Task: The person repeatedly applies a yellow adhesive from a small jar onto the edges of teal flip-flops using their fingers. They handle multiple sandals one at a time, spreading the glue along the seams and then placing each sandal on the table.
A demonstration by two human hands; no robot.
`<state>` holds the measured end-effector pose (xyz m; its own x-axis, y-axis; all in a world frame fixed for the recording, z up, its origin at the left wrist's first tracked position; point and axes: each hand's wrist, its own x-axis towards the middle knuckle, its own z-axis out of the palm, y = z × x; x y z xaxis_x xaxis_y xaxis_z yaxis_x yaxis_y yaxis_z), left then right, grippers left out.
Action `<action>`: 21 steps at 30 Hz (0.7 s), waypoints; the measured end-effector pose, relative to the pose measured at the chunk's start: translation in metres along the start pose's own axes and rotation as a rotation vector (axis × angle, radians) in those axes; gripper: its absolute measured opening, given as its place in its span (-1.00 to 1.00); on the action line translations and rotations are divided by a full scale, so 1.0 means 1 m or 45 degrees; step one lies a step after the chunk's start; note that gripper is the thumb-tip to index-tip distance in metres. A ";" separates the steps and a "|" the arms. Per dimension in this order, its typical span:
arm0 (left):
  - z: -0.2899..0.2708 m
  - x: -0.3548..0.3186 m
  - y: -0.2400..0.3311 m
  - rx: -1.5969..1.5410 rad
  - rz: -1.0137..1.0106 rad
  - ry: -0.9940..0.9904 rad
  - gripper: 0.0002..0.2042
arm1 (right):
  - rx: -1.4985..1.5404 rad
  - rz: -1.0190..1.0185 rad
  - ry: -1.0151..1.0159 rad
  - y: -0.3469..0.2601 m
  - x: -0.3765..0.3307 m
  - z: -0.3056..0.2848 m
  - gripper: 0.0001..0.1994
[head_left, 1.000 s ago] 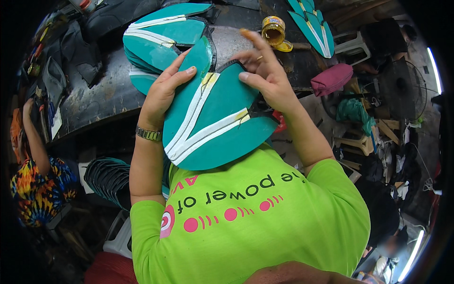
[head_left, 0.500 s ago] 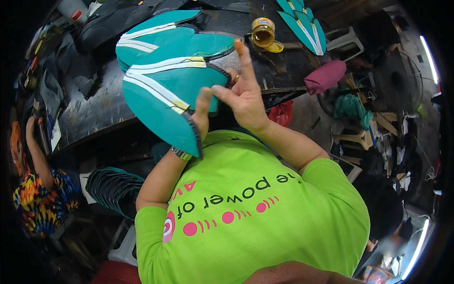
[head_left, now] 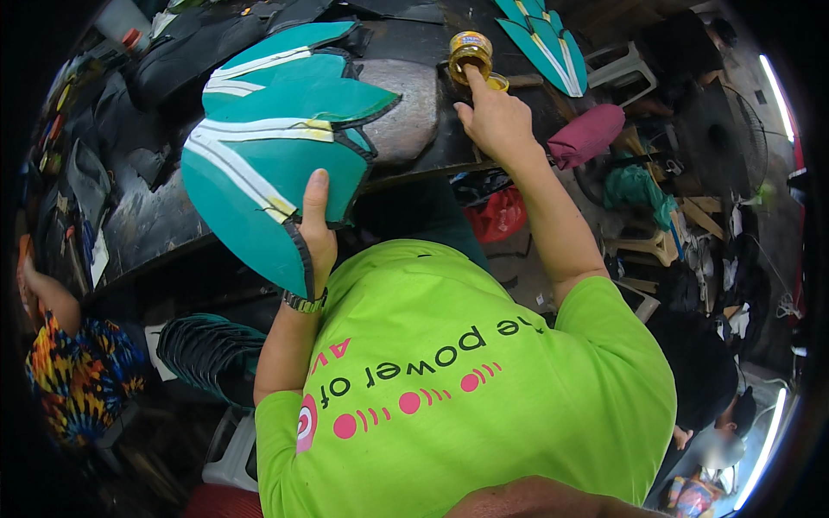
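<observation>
My left hand [head_left: 318, 235] grips a teal shoe upper [head_left: 298, 164] with white stripes and dark edges at its near rim. The thumb lies on top, while the fingers underneath are hidden. Behind it, another teal upper [head_left: 294, 59] lies on the bench, partly overlapped. At the bench's right, my right hand [head_left: 503, 123] holds its index finger down in the mouth of a small jar [head_left: 471, 41] of yellow-brown paste. Its thumb stands apart from that finger, and nothing is grasped. A yellow lid [head_left: 498, 82] rests beside the jar.
A worn grey block [head_left: 401, 104] sits on the dark bench [head_left: 173, 207] beside the held upper. More teal uppers [head_left: 553, 53] lie at the far right. A maroon roll [head_left: 587, 136] is right of my forearm. A stack of dark-edged pieces [head_left: 211, 354] stands lower left, near another person's patterned sleeve [head_left: 86, 371].
My right hand has moved away from the upper's edge, up and right, and its index finger is now inside the jar. My left hand has shifted left and down with the upper.
</observation>
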<state>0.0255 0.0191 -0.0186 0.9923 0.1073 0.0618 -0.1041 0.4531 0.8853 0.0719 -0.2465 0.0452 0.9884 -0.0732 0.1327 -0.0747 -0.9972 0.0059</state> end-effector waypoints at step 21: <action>0.004 -0.004 0.014 -0.368 -0.389 -0.211 -0.53 | 0.578 -0.754 0.216 -0.082 -0.040 -0.012 -0.50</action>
<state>0.0208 0.0216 -0.0041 0.9753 -0.2026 -0.0885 0.2043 0.6730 0.7108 0.0373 -0.1619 0.0511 0.8099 0.4425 0.3850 0.5592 -0.7806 -0.2792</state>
